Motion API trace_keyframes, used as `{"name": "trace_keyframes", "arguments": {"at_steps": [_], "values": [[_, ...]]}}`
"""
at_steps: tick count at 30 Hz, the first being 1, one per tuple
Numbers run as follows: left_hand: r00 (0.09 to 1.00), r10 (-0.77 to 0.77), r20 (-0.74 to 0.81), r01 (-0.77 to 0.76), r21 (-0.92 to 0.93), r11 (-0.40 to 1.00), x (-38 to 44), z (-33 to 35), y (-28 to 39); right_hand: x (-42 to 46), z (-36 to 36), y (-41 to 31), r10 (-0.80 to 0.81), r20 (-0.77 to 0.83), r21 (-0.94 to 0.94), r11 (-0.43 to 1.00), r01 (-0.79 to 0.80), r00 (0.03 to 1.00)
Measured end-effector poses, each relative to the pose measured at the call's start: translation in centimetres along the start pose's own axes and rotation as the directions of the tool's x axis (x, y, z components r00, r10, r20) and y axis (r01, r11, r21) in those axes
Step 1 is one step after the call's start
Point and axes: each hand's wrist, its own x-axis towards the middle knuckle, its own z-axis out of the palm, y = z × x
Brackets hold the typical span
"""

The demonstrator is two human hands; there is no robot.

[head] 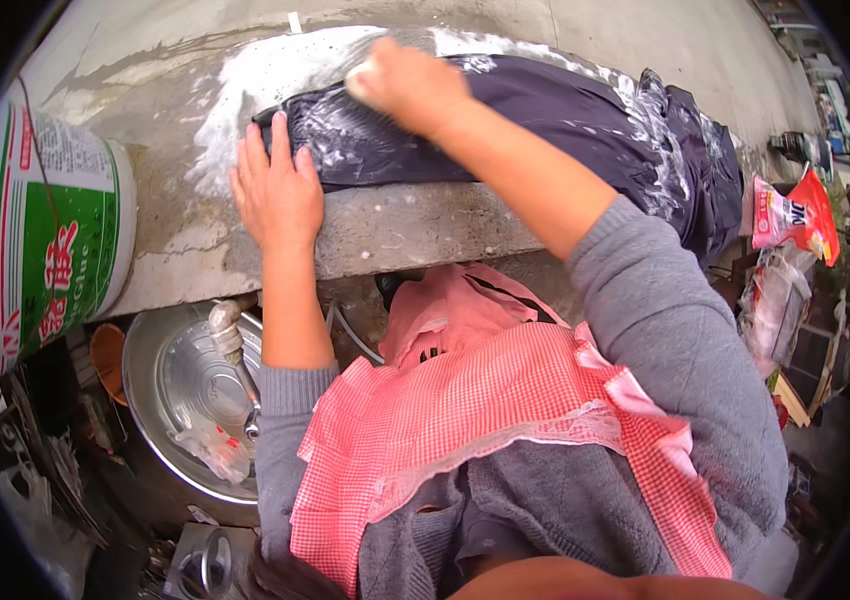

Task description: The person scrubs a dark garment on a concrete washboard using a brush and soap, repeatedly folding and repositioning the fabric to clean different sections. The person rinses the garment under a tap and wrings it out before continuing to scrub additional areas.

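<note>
A dark, wet garment lies stretched along a concrete ledge, with streaks of white suds on it. My left hand rests flat on the garment's left end, fingers apart, holding nothing. My right hand is closed around a pale object at the garment's upper edge; its kind is mostly hidden by the fingers. Thick white foam covers the concrete beyond and left of the garment. At the right, the cloth is bunched up in folds.
At left stands a large white and green bucket. Below the ledge are a metal basin holding a plastic bag, and a tap. A red and pink packet sits at the right.
</note>
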Motion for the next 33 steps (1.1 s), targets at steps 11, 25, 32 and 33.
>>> {"name": "trace_keyframes", "arguments": {"at_steps": [11, 25, 32, 33], "values": [[1.0, 0.014, -0.008, -0.013, 0.108, 0.994, 0.4, 1.3, -0.4, -7.2, -3.8, 2.3, 0.058, 0.119, -0.032, 0.998, -0.054, 0.991], [0.997, 0.063, 0.044, -0.052, -0.214, 0.976, 1.1, 2.1, -2.7, -11.8, -4.6, 9.3, 0.161, -0.067, -0.161, 0.972, -0.17, 0.985], [0.998, -0.057, -0.017, 0.049, -0.312, 0.949, 1.9, 1.3, -2.4, -13.4, -12.0, 31.5, 0.52, -0.193, -0.336, 0.762, -0.554, 0.832], [0.995, -0.1, -0.008, 0.089, -0.394, 0.915, 2.4, 0.8, -2.2, -13.5, -12.5, 33.5, 0.514, -0.195, -0.345, 0.761, -0.549, 0.835]]}}
